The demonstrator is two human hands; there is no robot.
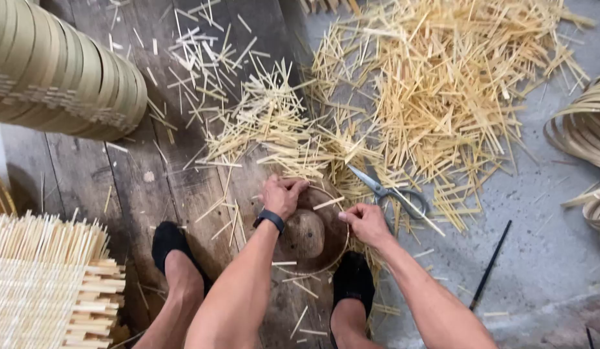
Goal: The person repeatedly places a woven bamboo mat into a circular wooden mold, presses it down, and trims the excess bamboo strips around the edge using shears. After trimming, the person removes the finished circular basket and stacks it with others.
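Round wooden block (308,234) w/ thin bamboo hoop (339,213) sits on plank floor (151,187), its far rim hidden by both hands. Left hand (282,195) at 11 o'clock, fingers curled on rim; right hand (366,223) at 3, gripping hoop. One pair of scissors (387,192) at 2, blades pointing 10. Two black shoes.

Scissors (389,194) lie among scattered bamboo sticks (442,84), near stacked bamboo hoops (61,77) and a woven mat (35,297).

soft, even daylight fills the scene, brightest on the pale concrete floor (545,220) at right; the dark wooden planks (151,174) read dimmer. shadows are faint and diffuse. focus is sharp, with mild wide-angle bending near the edges.
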